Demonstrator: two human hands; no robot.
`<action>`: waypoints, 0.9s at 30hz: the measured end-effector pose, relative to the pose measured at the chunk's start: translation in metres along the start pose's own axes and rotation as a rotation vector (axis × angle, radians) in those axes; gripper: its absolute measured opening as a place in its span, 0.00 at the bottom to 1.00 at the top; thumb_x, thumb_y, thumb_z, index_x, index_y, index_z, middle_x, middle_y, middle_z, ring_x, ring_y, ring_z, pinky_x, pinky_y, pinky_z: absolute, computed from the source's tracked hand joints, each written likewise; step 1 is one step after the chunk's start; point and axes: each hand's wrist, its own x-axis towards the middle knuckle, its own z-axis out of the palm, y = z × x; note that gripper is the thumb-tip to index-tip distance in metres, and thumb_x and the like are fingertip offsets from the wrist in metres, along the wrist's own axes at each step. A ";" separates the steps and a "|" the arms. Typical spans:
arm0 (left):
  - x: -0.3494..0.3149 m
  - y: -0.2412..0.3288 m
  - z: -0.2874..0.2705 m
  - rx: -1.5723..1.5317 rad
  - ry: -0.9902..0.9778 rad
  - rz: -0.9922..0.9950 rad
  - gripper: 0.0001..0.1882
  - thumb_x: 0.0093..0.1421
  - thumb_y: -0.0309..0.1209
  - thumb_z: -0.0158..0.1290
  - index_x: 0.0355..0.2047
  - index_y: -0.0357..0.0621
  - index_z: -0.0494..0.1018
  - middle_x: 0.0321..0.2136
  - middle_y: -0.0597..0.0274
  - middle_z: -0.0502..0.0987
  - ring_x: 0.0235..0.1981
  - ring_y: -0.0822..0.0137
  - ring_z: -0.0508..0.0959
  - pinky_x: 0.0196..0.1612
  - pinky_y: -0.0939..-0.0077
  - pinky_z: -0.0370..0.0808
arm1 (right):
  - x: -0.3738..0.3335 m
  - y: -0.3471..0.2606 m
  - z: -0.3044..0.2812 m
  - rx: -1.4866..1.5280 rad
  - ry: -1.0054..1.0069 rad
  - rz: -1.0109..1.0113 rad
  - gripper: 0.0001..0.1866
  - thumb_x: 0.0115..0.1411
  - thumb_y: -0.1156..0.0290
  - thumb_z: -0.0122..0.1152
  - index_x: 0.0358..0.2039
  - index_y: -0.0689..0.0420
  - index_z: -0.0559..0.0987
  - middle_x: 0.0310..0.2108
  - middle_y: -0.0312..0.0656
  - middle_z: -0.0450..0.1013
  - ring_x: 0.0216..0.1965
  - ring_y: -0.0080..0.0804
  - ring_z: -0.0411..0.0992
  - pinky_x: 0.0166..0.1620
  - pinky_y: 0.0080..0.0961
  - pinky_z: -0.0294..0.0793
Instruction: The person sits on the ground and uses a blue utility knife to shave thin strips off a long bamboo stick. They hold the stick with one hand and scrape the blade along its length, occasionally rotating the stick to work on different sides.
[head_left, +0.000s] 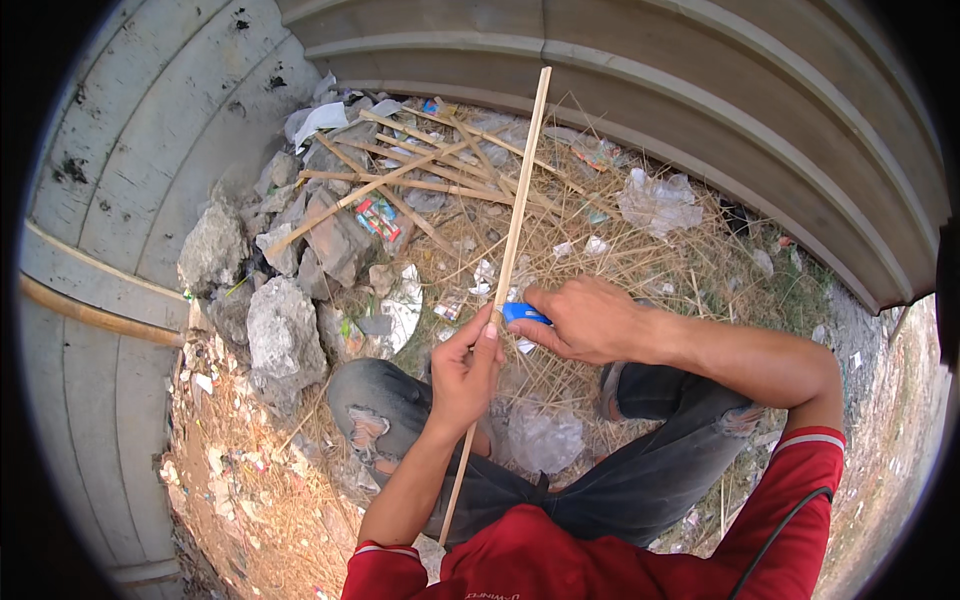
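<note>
A long, pale strip of split wood or bamboo (517, 205) runs upright in front of me, its lower end reaching down past my left knee. My left hand (467, 368) is closed around it near the middle, thumb pressed along its face. In my right hand (592, 320) is a blue-handled tool that looks like a utility knife (526, 314). The knife's front end meets the strip just above my left thumb; its blade cannot be made out. Both hands are above and between my bent knees.
Several similar strips (400, 172) lie crossed on the ground ahead. Grey rocks (284, 330) are heaped at the left. Corrugated metal sheeting (700, 80) closes off the far side, and a pale wall (150, 170) stands left. Plastic scraps (660, 203) and dry straw litter the ground.
</note>
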 end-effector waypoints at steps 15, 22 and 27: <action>-0.017 0.001 0.011 -0.057 -0.143 -0.112 0.20 0.72 0.28 0.47 0.61 0.32 0.69 0.21 0.75 0.67 0.19 0.85 0.62 0.22 0.87 0.59 | 0.020 0.100 -0.047 -0.163 0.379 0.360 0.30 0.71 0.46 0.46 0.31 0.62 0.80 0.24 0.57 0.76 0.30 0.61 0.75 0.37 0.52 0.72; -0.053 -0.014 -0.004 0.088 -0.354 -0.009 0.19 0.71 0.28 0.49 0.59 0.30 0.71 0.24 0.74 0.71 0.24 0.85 0.65 0.25 0.87 0.61 | -0.017 0.212 -0.085 -0.052 0.914 0.604 0.34 0.71 0.44 0.45 0.29 0.69 0.73 0.20 0.59 0.68 0.25 0.54 0.68 0.34 0.47 0.67; -0.043 -0.021 -0.016 -0.101 -0.247 -0.087 0.21 0.75 0.31 0.41 0.63 0.34 0.66 0.18 0.71 0.65 0.11 0.82 0.60 0.15 0.85 0.56 | -0.047 0.218 -0.073 -0.042 0.863 0.634 0.33 0.71 0.45 0.43 0.29 0.68 0.75 0.23 0.60 0.72 0.28 0.58 0.70 0.38 0.44 0.69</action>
